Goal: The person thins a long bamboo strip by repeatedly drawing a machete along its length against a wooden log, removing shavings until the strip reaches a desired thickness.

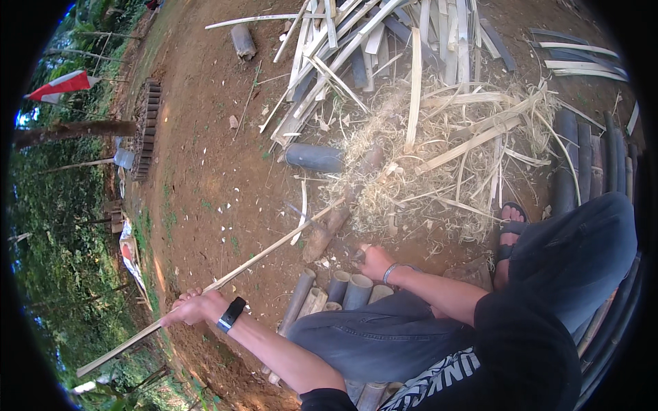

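Note:
My left hand (195,308), at the lower left, is closed around a long pale bamboo strip (274,246). The strip slants up to the right, its far end by a short wooden log (325,236) on the ground. My right hand (375,262), near the middle, grips the handle of a knife. Its thin dark blade (299,213) points up and left, crossing the log and the line of the strip; whether it touches the strip I cannot tell.
Curly shavings (439,171) heap beyond the log, with split bamboo (370,41) piled behind. A dark bamboo section (313,157) lies left of them. Cut bamboo tubes (358,292) stand by my leg. More dark poles (565,161) lie at the right.

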### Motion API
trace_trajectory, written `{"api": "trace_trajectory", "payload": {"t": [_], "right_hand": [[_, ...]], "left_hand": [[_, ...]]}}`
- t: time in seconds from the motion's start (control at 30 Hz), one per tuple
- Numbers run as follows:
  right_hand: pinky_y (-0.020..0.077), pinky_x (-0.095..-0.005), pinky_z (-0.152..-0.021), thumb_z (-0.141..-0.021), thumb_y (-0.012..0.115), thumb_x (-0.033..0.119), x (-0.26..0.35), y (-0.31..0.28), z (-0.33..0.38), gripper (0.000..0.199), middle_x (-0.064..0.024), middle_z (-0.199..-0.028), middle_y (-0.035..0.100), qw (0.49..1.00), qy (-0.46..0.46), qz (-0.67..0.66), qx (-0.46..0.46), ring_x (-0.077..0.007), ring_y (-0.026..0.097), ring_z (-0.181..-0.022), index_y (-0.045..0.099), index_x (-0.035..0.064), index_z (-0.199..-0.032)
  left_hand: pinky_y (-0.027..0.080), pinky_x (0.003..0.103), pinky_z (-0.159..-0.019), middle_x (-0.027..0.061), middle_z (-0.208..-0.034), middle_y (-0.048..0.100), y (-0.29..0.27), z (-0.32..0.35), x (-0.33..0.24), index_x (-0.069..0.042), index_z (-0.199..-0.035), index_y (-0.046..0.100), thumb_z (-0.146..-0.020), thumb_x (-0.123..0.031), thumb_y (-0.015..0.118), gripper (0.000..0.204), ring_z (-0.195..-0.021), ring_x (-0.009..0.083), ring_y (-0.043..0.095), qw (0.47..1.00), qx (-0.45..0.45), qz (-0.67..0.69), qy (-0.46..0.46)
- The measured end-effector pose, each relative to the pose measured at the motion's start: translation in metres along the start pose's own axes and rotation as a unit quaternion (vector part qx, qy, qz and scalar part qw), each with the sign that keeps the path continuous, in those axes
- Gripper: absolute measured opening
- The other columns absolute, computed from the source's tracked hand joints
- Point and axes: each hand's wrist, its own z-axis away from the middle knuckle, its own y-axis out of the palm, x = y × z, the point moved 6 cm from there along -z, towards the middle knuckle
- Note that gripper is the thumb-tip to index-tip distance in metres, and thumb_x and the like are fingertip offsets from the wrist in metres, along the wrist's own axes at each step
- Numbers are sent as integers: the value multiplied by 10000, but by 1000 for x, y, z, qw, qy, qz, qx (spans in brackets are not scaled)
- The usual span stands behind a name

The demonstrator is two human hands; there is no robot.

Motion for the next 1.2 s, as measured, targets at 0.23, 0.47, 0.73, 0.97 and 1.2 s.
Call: {"api": "trace_trajectory", "payload": {"t": [0.23, 0.47, 0.73, 0.97, 1.2], "right_hand": [[524, -455, -698, -709, 638, 69, 16, 11, 1, 271, -323, -792, 611, 999, -26, 0, -21, -441, 632, -789, 575, -37, -951], [520, -453, -674, -706, 640, 88, -23, 4, -16, 356, -306, -800, 621, 998, 12, -8, -58, -392, 647, -792, 565, -74, -1014], [516, -462, -676, -742, 628, 96, -29, -3, -11, 297, -278, -760, 629, 999, 26, -13, -18, -407, 642, -747, 543, -70, -974], [524, -460, -704, -709, 622, 82, 67, 8, 18, 329, -299, -809, 627, 998, -46, 15, 48, -439, 634, -793, 535, -70, -988], [515, -456, -680, -732, 632, 90, -7, 1, -10, 329, -310, -781, 612, 996, 59, -19, -61, -415, 638, -779, 536, -105, -978]], "left_hand": [[222, 333, -536, 6, -653, 214, 7, 18, -10, -153, -686, 197, -918, -681, 157, 578, -586, 160, 202, 999, 33, -9, -3], [230, 322, -534, 10, -625, 247, 18, 36, -16, -155, -678, 210, -915, -684, 149, 582, -551, 153, 223, 999, 42, -5, 7], [188, 277, -410, 0, -539, 215, 15, 28, -10, -163, -605, 166, -884, -725, 220, 629, -461, 136, 238, 1000, 14, 12, -6], [186, 259, -401, -3, -534, 210, 16, 23, -15, -164, -609, 174, -883, -725, 221, 626, -457, 128, 240, 999, 33, 19, 11], [180, 260, -407, -5, -535, 200, 22, 36, -21, -161, -616, 176, -893, -714, 170, 618, -458, 133, 231, 999, 35, 21, 17]]}}
